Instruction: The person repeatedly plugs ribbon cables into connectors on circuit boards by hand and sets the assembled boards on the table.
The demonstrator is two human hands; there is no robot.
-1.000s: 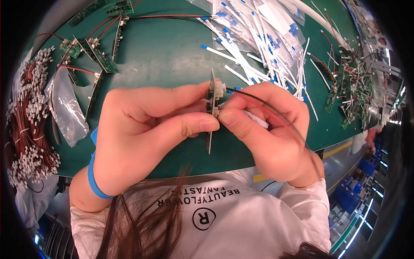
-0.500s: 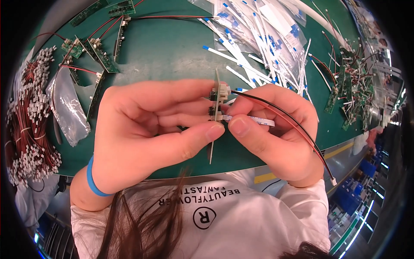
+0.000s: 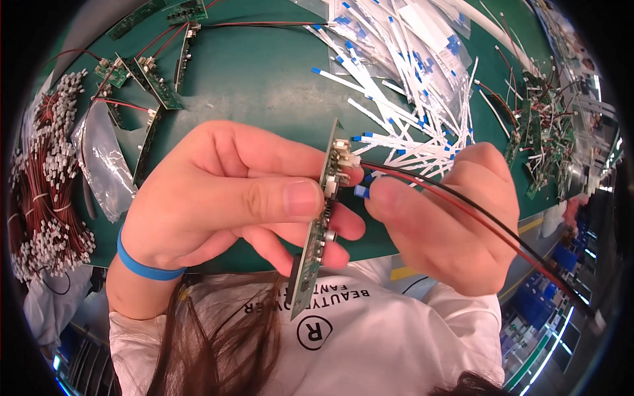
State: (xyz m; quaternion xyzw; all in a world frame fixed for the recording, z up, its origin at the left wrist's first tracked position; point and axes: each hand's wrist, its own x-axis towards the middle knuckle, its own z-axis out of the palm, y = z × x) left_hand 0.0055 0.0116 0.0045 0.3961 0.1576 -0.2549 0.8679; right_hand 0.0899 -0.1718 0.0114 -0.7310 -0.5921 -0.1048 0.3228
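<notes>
My left hand (image 3: 218,185) grips a narrow green circuit board (image 3: 306,270) between thumb and fingers, tilted with its lower end toward me. White connectors and small parts line the board's right side. From a connector near its top, a red-and-black wire pair (image 3: 489,223) runs right, passing over my right hand (image 3: 456,231). That hand is closed in a pinch, with the blue end of a flat ribbon cable (image 3: 361,191) poking out beyond the thumb. A small gap separates this blue end from the board; the rest of the cable is hidden in the hand.
White ribbon cables with blue ends (image 3: 422,99) lie loose and bagged at the back. Wired boards (image 3: 155,82) stand at the far left, beside a clear plastic bag (image 3: 105,165) and bundled wires with white plugs (image 3: 46,191). More boards (image 3: 551,145) are heaped at the right.
My right hand has moved right, away from the board, with the ribbon cable's blue end now apart from it. My left hand has tilted the board and shifted its thumb onto the board's face.
</notes>
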